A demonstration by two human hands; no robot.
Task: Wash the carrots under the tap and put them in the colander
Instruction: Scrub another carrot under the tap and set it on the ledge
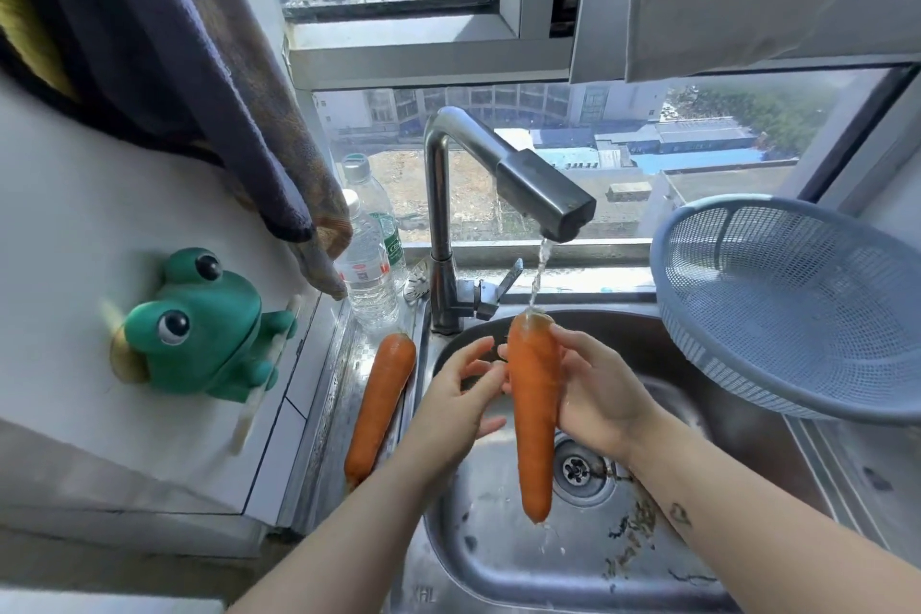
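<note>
The tap (503, 175) ran, and its thin stream of water (540, 269) fell onto the thick top end of a carrot (534, 414) held almost upright directly below the spout, its pointed tip hanging over the sink (488, 563) in front of the tap. The right hand (603, 394) gripped that carrot from the side right of the stream, fingers wrapped round its upper half. The left hand (458, 389) lay on the other side of the stream with its fingers loosely spread and holding nothing; their tips reached the carrot's edge, though contact could not be made out. A second carrot (381, 404) lay on the steel ledge just left of the tap's base, thick end toward the tap. The blue colander (797, 309) sat tilted to the right of the tap, well apart from both carrots. The drain (583, 469) sat in front of the tap, just right of the carrot's lower half. Two water bottles (369, 274) stood just left of the tap's column, a green frog holder (199, 324) clung to the wall farther left, and a towel (224, 90) hung above the bottles.
</note>
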